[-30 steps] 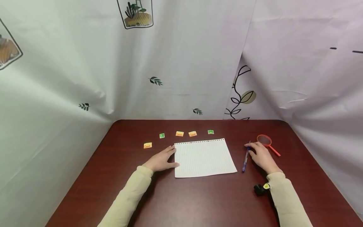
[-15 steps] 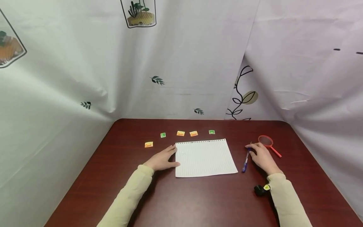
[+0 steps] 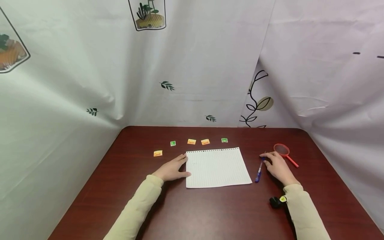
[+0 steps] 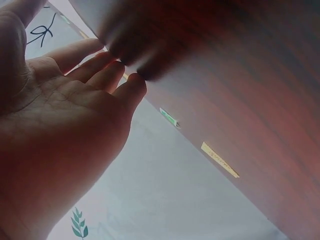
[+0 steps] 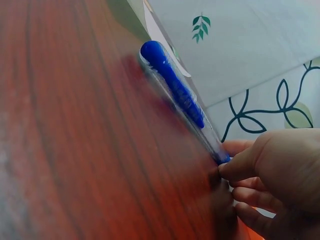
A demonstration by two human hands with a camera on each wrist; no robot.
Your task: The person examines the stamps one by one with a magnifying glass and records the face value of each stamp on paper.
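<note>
I'm looking at a curtained-off desk space here: pale printed sheeting (image 3: 210, 66) left, back and right, hemming in one reddish-brown wood-look table (image 3: 210, 211)! Creases and folds run right through it, so I'm calling that hung material, not solid wall. Leaf sprigs (image 3: 167, 85), a looping vine (image 3: 256, 107), a drawn jar of plants (image 3: 151, 20), all homely decoration! And on the tabletop, lined paper (image 3: 217, 168), a pen (image 3: 259, 173), a magnifying glass (image 3: 281, 150): stationery, desk stuff! Home or office behind those sheets? I can't tell.
</note>
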